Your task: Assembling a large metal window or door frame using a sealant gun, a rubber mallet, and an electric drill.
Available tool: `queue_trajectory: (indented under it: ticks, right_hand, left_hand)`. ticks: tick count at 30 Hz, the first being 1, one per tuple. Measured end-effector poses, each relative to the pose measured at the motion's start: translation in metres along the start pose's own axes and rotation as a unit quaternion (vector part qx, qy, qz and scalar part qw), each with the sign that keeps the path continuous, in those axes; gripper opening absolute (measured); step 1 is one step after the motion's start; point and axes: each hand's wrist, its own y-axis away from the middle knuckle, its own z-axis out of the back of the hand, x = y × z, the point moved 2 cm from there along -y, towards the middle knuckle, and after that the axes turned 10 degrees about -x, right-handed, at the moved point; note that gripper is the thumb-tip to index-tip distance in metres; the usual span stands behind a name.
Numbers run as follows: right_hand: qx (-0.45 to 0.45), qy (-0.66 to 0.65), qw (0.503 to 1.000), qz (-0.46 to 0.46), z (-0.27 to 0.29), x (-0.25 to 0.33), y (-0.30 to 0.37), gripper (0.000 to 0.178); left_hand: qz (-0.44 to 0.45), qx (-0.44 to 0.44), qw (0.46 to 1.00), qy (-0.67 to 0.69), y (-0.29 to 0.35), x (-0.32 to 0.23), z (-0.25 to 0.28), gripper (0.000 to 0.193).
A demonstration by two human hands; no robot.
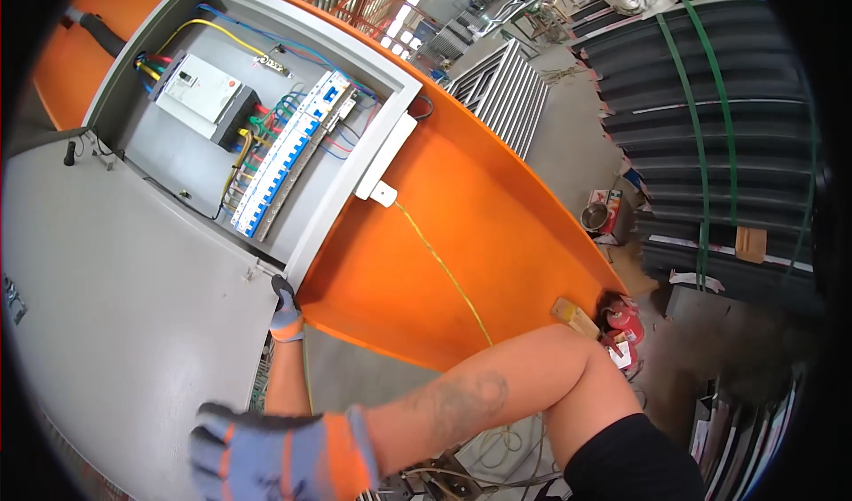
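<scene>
Right hand (284,457), grey-and-orange glove: 7 o'clock, nearest, over the door; fingers slightly apart, any grip cannot be told.
Left hand (286,310), matching glove: 8 o'clock, at the box's lower corner; finger state cannot be told.
Door (115,297), grey, swung open: 9 o'clock.
Electrical box (368,133), grey: 10 o'clock; inside, a white-and-grey main breaker (200,95) and a row of small breakers (288,159).
Orange panel (497,244): centre, behind the box.
Black ribbed stack (657,137), green-strapped: 2 o'clock, farthest.
</scene>
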Motion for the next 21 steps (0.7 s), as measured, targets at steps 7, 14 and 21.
queue_trajectory:
  ticks: [7, 14, 21]
  right_hand:
    - [0.091, 0.512, 0.854, 0.001, 0.135, -0.164, -0.091, 0.017]
    - [0.025, 0.657, 0.753, -0.022, 0.174, -0.259, -0.146, 0.037]
    - [0.072, 0.669, 0.729, -0.125, 0.163, -0.274, -0.161, 0.038]
  left_hand:
    - [-0.187, -0.001, 0.965, -0.186, 0.006, -0.001, 0.007, 0.04]
    - [-0.106, -0.046, 0.984, -0.138, 0.0, 0.016, 0.013, 0.022]
    - [0.059, -0.058, 0.996, 0.042, 0.002, 0.038, 0.031, 0.026]
